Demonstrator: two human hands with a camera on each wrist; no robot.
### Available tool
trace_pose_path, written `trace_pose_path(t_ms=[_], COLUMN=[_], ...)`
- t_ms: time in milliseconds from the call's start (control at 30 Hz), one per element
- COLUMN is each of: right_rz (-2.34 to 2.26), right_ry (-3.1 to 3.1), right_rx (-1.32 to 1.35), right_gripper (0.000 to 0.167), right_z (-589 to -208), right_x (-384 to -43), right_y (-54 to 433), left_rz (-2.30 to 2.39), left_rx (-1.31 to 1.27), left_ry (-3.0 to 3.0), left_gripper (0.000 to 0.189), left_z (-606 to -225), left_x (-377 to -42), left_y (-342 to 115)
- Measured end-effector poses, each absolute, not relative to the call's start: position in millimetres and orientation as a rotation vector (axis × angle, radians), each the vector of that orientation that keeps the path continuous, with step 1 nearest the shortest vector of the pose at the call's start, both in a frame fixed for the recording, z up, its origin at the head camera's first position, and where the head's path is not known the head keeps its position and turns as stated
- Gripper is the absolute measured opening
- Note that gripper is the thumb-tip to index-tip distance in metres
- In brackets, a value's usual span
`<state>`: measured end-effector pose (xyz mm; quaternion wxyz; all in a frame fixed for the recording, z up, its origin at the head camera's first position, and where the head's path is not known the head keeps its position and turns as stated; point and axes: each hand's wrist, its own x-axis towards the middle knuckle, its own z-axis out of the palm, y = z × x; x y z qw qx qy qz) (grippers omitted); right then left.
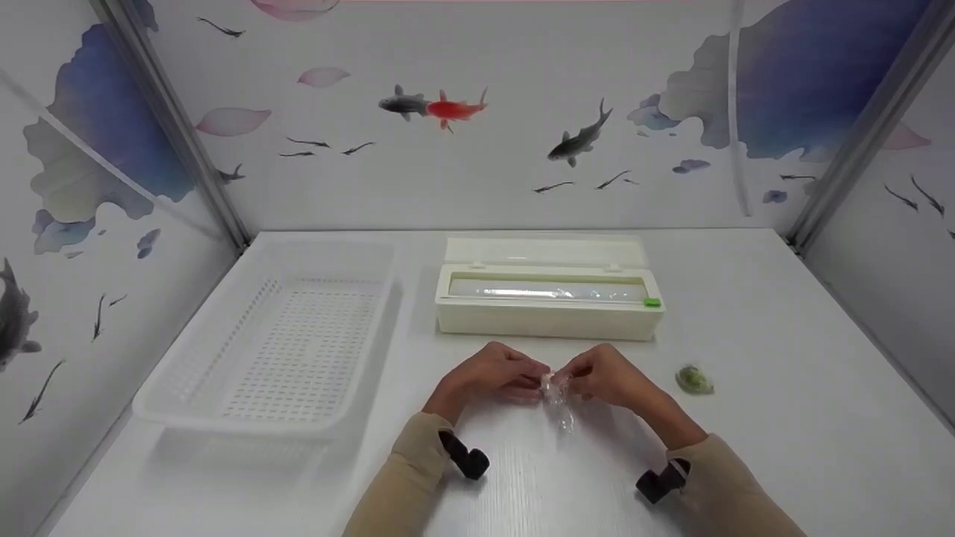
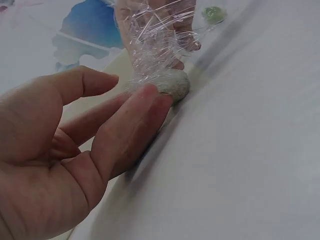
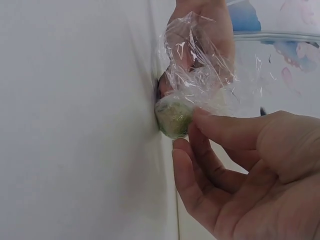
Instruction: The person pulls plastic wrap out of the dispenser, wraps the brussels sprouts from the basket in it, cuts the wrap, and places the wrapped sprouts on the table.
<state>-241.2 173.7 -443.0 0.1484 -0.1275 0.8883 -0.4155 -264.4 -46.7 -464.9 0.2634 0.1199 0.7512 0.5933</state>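
Note:
A small round green piece of produce (image 3: 173, 117) lies in crinkled cling film (image 3: 195, 67), whose loose part stands up above it. My right hand (image 1: 603, 377) pinches the wrapped piece between thumb and fingertips, as the right wrist view shows. From the other side, the fingertips of my left hand (image 1: 501, 375) touch the piece, with the thumb raised apart from them. In the head view the film (image 1: 558, 399) hangs between both hands, and the produce is hidden. A second wrapped green piece (image 1: 694, 379) sits on the table to the right of my right hand.
A cream cling film dispenser (image 1: 548, 321) with its lid up stands behind my hands, a green slider (image 1: 652, 302) at its right end. At the left is a white plastic basket (image 1: 239, 426) with a perforated bottom. Printed panels (image 1: 477, 186) enclose the white table.

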Motion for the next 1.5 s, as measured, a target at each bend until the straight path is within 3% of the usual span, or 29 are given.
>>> trace_pose_path(t_ms=[200,433,667,733,1033,1500], right_rz=[-1.24,-1.074,-1.032,-1.055,-1.268,-1.241], right_ry=[2.44,2.41,2.449,2.482,2.598,2.604], right_rx=[-0.391,-0.629,-0.548,-0.497,-0.326,-0.232], right_gripper=[0.016,0.037,0.06,0.056,0.009,0.007], right_z=[-444.1,-426.1,-416.8,-417.0,-426.5,-437.4], right_x=[-242.8,-237.9,-230.9,-229.8,-235.2,-237.7], right_y=[180.2,188.6,181.6,178.2,172.1,170.6], left_rz=[1.586,1.629,1.7,1.714,1.736,1.696], left_rx=[0.274,0.103,0.077,0.086,0.147,0.206], left_ry=[2.109,2.174,2.14,2.129,2.105,2.062], left_gripper=[0.023,0.017,0.015,0.015,0.015,0.02], left_z=[-465.2,-460.5,-458.1,-457.4,-458.2,-459.3], left_x=[-263.7,-261.4,-259.9,-259.4,-259.8,-259.5], left_y=[-41.4,-32.1,-31.2,-31.6,-32.1,-35.8])
